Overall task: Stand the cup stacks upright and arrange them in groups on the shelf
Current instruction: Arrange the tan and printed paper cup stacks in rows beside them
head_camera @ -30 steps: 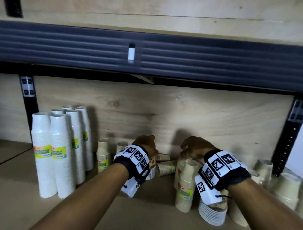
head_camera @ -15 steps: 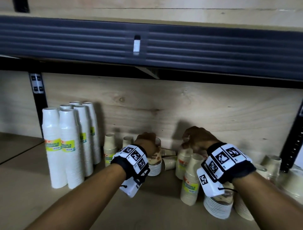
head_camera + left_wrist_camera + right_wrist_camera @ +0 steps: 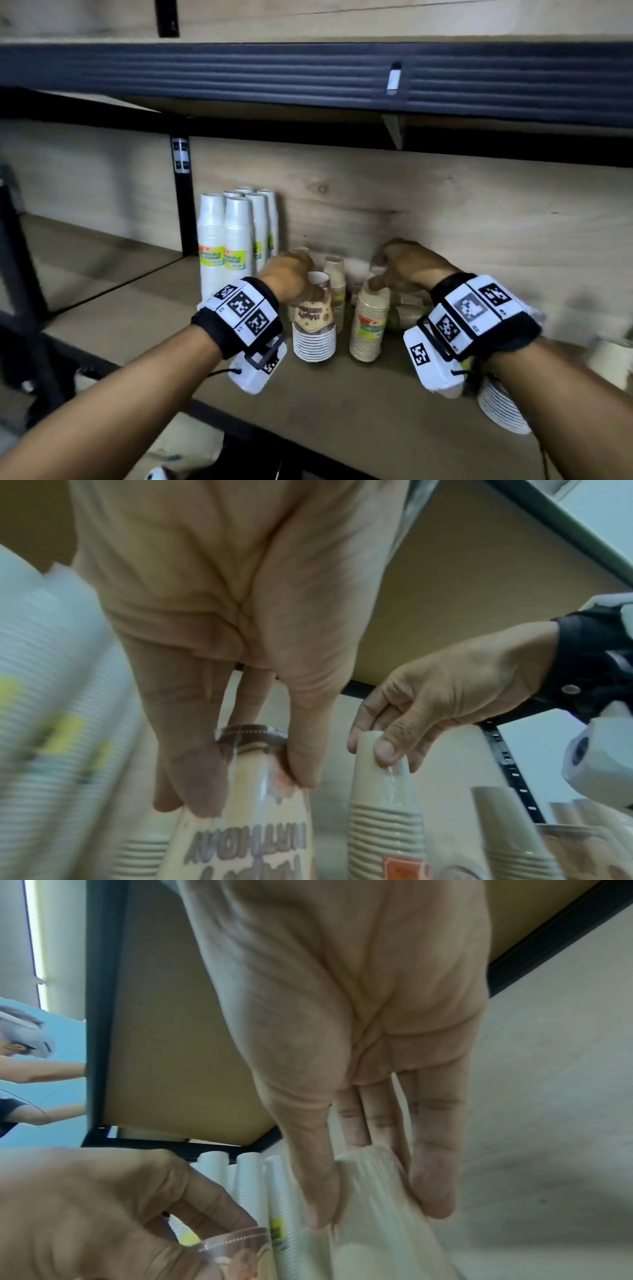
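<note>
Cup stacks crowd the wooden shelf (image 3: 144, 318) against its back panel. At the left stands a tight group of tall white cup stacks (image 3: 236, 240), upright, each banded with a yellow-green label. Just right of them the left hand (image 3: 291, 277) comes down from above on a brown-printed cup stack (image 3: 313, 325); the left wrist view shows its fingers (image 3: 185, 764) and thumb curled round the narrow top of that stack, which is wrapped in clear film, so this hand is grasping it. The stack stands upright on the shelf, wide rims down. Behind it and close by is a shorter beige cup stack (image 3: 337, 281), also upright. Next to the right, near but apart from the printed stack, a cream cup stack (image 3: 370, 322) with an orange and green label stands upright; the right hand (image 3: 407, 267) pinches its top between thumb and fingers (image 3: 435, 1177), grasping it through the film. Behind this stack, beside the right wrist, more beige cups (image 3: 407, 313) lie on their sides, blurred. Under the right forearm sits a low white stack with ribbed rims (image 3: 500, 407), and at the far right edge a pale cup (image 3: 613, 359) shows only as a blur.
</note>
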Demonstrator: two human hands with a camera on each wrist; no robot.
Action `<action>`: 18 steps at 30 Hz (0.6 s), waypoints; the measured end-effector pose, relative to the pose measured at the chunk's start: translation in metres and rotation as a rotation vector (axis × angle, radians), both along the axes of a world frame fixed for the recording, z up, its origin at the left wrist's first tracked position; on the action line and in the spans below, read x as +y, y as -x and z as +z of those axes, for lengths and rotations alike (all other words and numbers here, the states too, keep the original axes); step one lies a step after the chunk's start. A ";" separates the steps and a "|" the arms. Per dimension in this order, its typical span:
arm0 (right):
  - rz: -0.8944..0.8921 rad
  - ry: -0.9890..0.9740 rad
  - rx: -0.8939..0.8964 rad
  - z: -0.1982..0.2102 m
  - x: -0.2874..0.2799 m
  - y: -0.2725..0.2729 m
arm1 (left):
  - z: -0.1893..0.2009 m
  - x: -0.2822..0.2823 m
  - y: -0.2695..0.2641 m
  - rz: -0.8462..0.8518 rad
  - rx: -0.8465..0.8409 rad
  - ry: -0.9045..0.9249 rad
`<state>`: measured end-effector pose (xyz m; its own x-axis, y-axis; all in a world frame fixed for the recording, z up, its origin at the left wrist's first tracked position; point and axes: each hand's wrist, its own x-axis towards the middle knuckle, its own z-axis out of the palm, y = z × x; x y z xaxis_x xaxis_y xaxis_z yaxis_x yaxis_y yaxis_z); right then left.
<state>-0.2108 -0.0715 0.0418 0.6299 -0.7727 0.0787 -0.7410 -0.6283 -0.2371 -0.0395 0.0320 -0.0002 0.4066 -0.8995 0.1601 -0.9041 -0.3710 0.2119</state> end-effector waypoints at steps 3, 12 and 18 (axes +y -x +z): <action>0.053 0.015 0.016 -0.002 0.019 -0.026 | 0.001 0.029 -0.022 0.108 0.029 0.006; 0.228 -0.016 0.029 -0.015 0.060 -0.101 | -0.002 0.097 -0.065 0.327 0.029 0.014; 0.275 -0.041 -0.003 -0.023 0.069 -0.125 | -0.008 0.106 -0.078 0.330 0.027 0.010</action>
<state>-0.0860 -0.0021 0.0192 0.8161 -0.5755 0.0530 -0.5435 -0.7955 -0.2679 0.0386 0.1378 -0.0084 0.6800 -0.7171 0.1531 -0.7296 -0.6408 0.2390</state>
